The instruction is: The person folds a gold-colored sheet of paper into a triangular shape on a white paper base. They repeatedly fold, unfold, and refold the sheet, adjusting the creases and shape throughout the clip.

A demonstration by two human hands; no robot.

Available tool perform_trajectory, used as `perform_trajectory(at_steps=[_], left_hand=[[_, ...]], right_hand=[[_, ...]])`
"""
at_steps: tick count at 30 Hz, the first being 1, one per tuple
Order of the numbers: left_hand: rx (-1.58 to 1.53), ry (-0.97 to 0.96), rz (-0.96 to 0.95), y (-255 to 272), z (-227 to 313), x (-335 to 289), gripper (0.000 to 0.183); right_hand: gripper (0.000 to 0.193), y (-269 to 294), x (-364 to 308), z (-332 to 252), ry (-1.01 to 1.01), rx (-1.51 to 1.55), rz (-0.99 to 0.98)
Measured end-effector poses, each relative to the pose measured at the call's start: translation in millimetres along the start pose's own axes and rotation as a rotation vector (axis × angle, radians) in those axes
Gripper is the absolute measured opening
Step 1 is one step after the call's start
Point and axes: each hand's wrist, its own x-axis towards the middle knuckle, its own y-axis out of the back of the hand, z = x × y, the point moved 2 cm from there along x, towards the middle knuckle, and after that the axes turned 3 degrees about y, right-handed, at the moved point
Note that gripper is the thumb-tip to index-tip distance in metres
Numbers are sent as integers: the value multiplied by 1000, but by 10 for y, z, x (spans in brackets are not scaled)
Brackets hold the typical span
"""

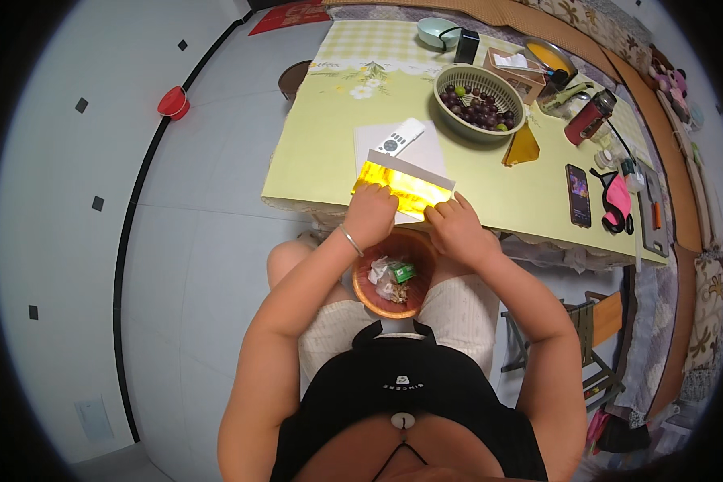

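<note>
At the table's near edge a sheet of shiny gold foil paper (pixel 406 186) with a greyish border strip along its far side is stretched between my hands. My left hand (pixel 371 214) has its fingers curled over the sheet's left part. Opposite, my right hand (pixel 459 228) presses its fingers closed on the near right corner. The thumbs are mostly hidden. Beneath and beyond the sheet lies pale paper (pixel 363 143), with a white remote control (pixel 400 138) resting on it. A folded gold paper piece (pixel 524 148) sits farther right on the tablecloth.
Below the edge, between my knees, stands a waste bin (pixel 361 281) with litter inside. The table holds a colander (pixel 504 135) of grapes, a phone (pixel 578 195), a pink-and-black eye mask (pixel 616 201), and a red flask (pixel 588 120). A folding stool (pixel 586 337) is at right.
</note>
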Motion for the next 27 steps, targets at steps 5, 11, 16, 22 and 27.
perform_trajectory(at_steps=[5, 11, 16, 22, 27], left_hand=[[-227, 20, -42, 30, 132, -22, 15], [-321, 124, 79, 27, 351, 0, 25], [-417, 417, 204, -218, 313, 79, 15], [-323, 540, 200, -321, 239, 151, 15], [-312, 575, 160, -315, 251, 182, 15]], right_hand=[[20, -91, -66, 14, 14, 24, 153], [10, -163, 14, 271, -230, 390, 126], [23, -353, 159, 446, -524, 622, 154], [45, -374, 58, 305, -325, 276, 396], [61, -397, 8, 85, -42, 75, 211]])
